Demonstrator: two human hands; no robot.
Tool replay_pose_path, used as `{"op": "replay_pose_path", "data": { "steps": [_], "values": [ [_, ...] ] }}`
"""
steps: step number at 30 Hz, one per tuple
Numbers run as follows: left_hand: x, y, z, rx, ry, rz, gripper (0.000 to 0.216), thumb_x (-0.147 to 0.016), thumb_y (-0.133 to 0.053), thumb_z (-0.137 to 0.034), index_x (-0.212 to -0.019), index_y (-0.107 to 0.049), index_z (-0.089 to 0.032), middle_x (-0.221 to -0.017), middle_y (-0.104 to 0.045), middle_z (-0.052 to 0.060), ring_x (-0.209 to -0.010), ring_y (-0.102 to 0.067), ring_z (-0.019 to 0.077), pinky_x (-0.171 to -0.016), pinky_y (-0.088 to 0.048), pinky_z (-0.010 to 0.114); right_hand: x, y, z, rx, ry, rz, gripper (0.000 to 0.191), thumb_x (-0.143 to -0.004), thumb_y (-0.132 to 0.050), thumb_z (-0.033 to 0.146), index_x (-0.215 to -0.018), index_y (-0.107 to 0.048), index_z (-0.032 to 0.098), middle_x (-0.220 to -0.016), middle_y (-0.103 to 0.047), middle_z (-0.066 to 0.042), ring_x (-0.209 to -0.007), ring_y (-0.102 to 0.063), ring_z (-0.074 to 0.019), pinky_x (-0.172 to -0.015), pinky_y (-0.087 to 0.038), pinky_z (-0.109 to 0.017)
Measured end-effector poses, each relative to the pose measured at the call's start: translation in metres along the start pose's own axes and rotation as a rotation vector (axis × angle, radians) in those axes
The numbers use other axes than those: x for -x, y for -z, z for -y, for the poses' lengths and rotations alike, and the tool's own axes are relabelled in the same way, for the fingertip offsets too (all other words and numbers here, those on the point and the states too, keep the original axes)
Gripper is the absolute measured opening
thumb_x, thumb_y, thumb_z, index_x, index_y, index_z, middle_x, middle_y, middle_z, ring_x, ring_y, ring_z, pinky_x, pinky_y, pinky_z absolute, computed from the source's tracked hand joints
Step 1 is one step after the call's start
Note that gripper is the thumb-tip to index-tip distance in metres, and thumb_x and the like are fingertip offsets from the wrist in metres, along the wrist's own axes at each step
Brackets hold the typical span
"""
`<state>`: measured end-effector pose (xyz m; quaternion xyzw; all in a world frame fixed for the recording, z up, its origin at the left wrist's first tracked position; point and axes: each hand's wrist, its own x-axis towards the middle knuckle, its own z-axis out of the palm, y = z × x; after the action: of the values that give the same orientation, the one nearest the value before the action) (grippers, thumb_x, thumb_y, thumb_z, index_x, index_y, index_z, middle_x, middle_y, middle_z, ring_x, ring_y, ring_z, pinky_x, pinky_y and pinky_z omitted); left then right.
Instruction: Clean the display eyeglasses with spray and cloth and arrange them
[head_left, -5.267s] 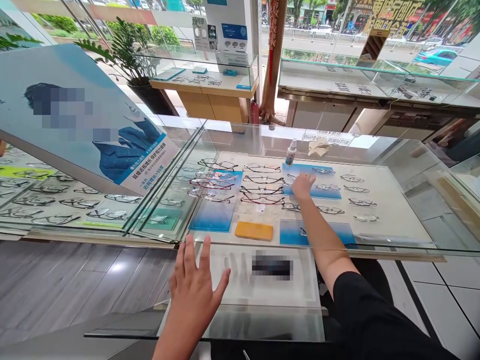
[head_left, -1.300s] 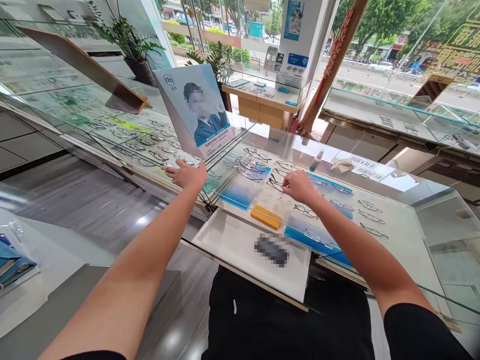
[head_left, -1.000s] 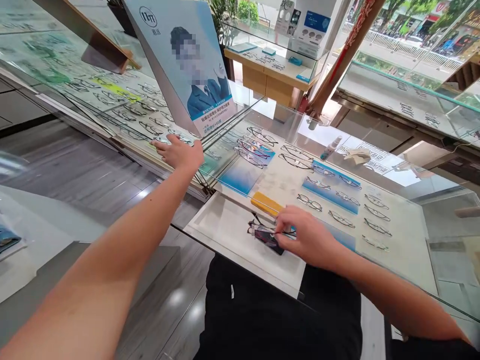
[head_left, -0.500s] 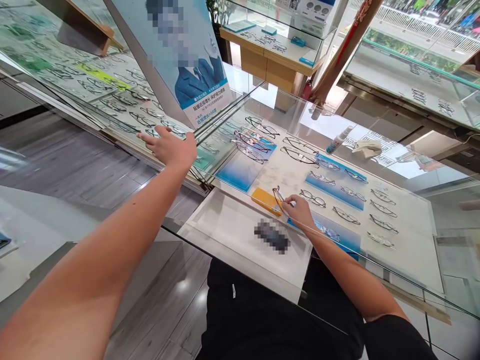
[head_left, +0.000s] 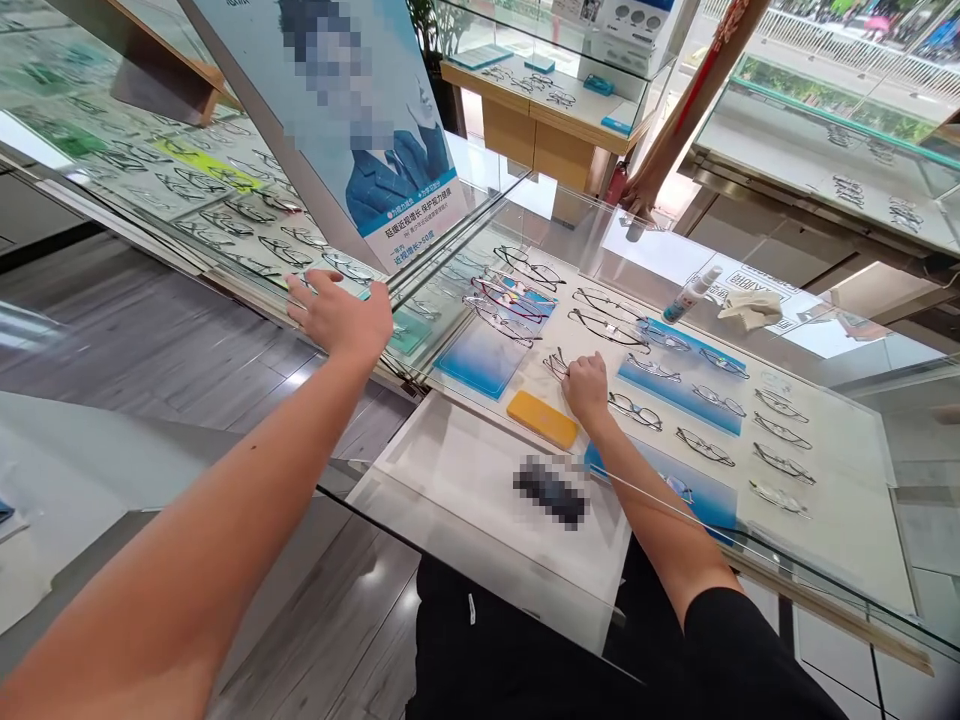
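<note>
My right hand (head_left: 587, 387) reaches inside the glass display case (head_left: 832, 400), its fingers closed on a pair of eyeglasses (head_left: 554, 364) at the case floor. Part of that frame is hidden behind the fingers. Just in front of the hand lies a yellow case (head_left: 542, 419). Several other eyeglasses (head_left: 635, 411) rest in rows to the right, some on blue cards (head_left: 480, 352). My left hand (head_left: 341, 312) lies with fingers spread on the glass top at the left counter's edge, and holds nothing.
A tilted poster (head_left: 405, 200) stands on the glass behind my left hand. A spray bottle (head_left: 691, 293) and a crumpled cloth (head_left: 750, 309) sit on the glass top. An open white drawer (head_left: 450, 470) with a blurred dark object juts out toward me.
My right hand has moved farther into the case with the eyeglasses, from above the yellow case to the pale floor beyond it. The left hand stays nearly in place.
</note>
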<state>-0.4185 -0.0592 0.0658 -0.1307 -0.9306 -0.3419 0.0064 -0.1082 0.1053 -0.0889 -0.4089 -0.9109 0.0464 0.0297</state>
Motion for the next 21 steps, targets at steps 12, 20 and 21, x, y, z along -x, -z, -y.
{"op": "replay_pose_path", "data": {
  "steps": [12,20,21],
  "values": [
    [-0.004,-0.006,0.001,-0.038,0.037,-0.081,0.046,-0.097,-0.073,-0.027,-0.137,-0.055,-0.016,-0.18,-0.025,0.023,-0.166,-0.025,0.0462,-0.127,-0.035,0.068,0.001,-0.009,-0.004,-0.062,0.158,0.088,0.03,-0.103,-0.056,0.036,-0.102,-0.081,0.018,-0.113,-0.078,-0.014,-0.124,-0.062,-0.0317,-0.137,-0.018,-0.051],
    [-0.001,-0.004,-0.001,-0.038,0.016,-0.091,0.042,-0.096,-0.071,-0.026,-0.134,-0.056,-0.017,-0.179,-0.027,0.024,-0.166,-0.025,0.0438,-0.127,-0.036,0.07,-0.017,0.005,-0.017,-0.005,0.156,0.161,0.04,-0.105,-0.04,0.016,-0.114,-0.08,0.018,-0.128,-0.076,-0.016,-0.134,-0.056,-0.035,-0.135,-0.013,-0.062],
    [-0.002,-0.005,0.0,-0.04,0.014,-0.095,0.043,-0.096,-0.071,-0.026,-0.135,-0.056,-0.017,-0.179,-0.027,0.024,-0.166,-0.026,0.0438,-0.126,-0.036,0.069,-0.018,0.007,-0.017,-0.001,0.155,0.166,0.039,-0.103,-0.043,0.014,-0.114,-0.08,0.018,-0.128,-0.076,-0.016,-0.135,-0.055,-0.0351,-0.135,-0.012,-0.063]
  ]
}}
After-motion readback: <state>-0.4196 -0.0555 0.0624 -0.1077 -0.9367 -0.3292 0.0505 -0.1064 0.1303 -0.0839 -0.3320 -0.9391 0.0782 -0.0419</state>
